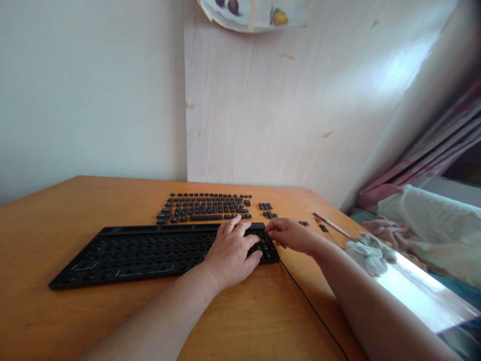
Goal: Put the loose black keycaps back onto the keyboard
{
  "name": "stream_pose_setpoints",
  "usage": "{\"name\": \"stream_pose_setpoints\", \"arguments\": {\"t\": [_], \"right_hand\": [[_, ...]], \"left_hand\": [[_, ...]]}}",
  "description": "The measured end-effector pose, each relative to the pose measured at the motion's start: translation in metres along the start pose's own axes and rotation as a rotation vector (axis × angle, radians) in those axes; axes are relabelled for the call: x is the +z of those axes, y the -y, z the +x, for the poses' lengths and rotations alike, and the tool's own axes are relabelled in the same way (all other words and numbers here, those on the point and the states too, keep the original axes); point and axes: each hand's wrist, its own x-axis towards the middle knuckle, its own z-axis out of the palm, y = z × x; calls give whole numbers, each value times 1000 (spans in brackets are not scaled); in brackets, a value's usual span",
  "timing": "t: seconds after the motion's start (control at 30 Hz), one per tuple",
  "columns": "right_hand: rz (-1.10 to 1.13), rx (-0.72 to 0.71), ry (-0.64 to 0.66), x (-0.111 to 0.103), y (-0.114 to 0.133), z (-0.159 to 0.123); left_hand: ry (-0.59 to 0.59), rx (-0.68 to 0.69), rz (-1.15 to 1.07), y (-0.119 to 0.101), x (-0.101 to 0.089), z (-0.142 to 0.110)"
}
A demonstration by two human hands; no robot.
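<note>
A black keyboard point(146, 253) lies on the table with most of its keycaps off, the bare key sockets showing. My left hand point(235, 253) rests on its right part with fingers spread, covering some of it. At the keyboard's upper right corner, by the number pad, my right hand point(287, 234) has thumb and finger pinched together; whatever is between them is too small to make out. Some keycaps point(266, 246) sit in the number pad between my hands. Behind the keyboard, loose black keycaps point(206, 206) are laid out in rows, including a long space bar point(206, 217).
A black cable point(311, 303) runs from the keyboard's right end toward me. On the right lie a thin white stick point(332, 224), a small brush-like tool point(322, 226) and a crumpled cloth point(370, 255). The wooden table point(105, 200) meets a wall behind.
</note>
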Motion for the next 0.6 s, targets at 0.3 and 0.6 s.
{"name": "stream_pose_setpoints", "arguments": {"t": [0.3, 0.6], "right_hand": [[-55, 12, -38, -4, 1, -3], [-167, -78, 12, -9, 10, -12]], "left_hand": [[7, -4, -24, 0, -1, 0], [0, -9, -30, 0, 0, 0]]}}
